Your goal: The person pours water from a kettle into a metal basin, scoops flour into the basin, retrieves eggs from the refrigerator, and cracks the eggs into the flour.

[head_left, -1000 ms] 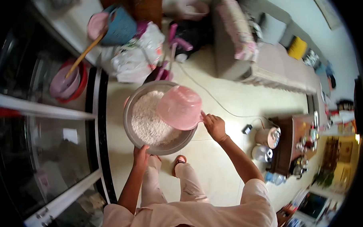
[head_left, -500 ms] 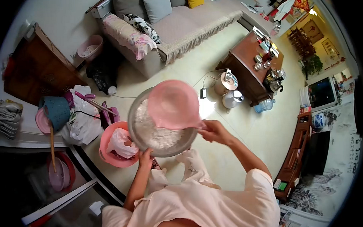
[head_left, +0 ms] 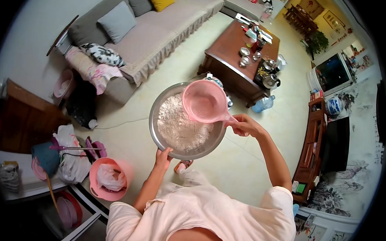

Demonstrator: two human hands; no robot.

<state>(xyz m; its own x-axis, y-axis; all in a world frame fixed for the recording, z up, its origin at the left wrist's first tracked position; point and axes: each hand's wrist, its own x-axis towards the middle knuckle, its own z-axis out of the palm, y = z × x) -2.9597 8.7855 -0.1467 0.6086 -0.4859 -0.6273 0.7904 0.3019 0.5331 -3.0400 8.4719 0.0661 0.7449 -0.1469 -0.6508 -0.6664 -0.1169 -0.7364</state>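
Note:
My left hand [head_left: 163, 157] grips the near rim of a wide metal bowl [head_left: 157, 136], its fingers partly hidden beneath it. Inside the bowl lies a heap of pale flour-like powder [head_left: 178, 125]. A pink plastic scoop [head_left: 205, 101] is over the far right part of the bowl, covering some of the powder. Its handle is pinched in my right hand [head_left: 243, 125], just right of the bowl's rim. The inside of the scoop faces up and shows no powder that I can make out.
On the floor at left stands a pink bucket [head_left: 127, 176] holding a plastic bag. Beyond the bowl are a sofa [head_left: 156, 41] and a wooden coffee table [head_left: 224, 47] with kettles. A water bottle [head_left: 264, 104] stands beside the table. A cable runs along the floor.
The view has swung to the right, with the bowl and both hands carried along. The scoop has tipped from showing its underside to showing its inside. Both hands have kept their hold.

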